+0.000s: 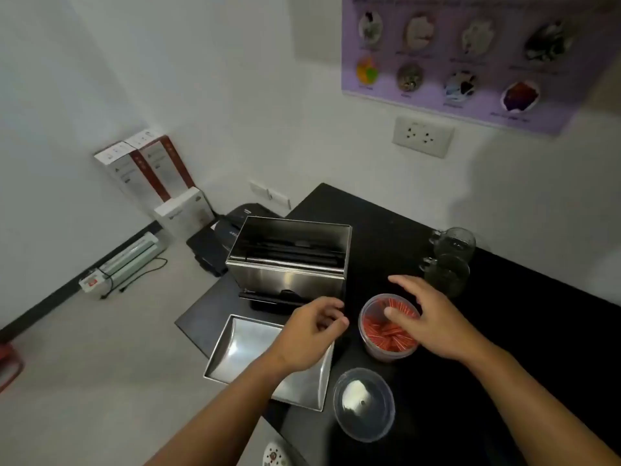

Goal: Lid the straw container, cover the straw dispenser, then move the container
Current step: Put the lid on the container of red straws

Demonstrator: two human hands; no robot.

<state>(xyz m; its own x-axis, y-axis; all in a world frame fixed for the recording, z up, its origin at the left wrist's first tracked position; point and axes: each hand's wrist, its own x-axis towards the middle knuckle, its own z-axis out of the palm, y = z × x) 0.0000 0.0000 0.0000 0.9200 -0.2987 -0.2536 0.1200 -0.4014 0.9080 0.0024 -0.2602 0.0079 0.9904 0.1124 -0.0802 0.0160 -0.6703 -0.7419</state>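
Note:
A clear round container full of red wrapped straws stands uncovered on the black counter. Its clear round lid lies flat on the counter just in front of it. The steel straw dispenser stands open at the counter's left end, with dark straws inside. Its steel cover lies upside down in front of it. My right hand hovers over the container's rim, fingers spread, holding nothing. My left hand is above the cover, fingers loosely curled and empty.
Two glass mugs stand behind the container near the wall. The black counter ends just left of the dispenser, with floor below. Boxes and a black machine sit on the floor by the wall.

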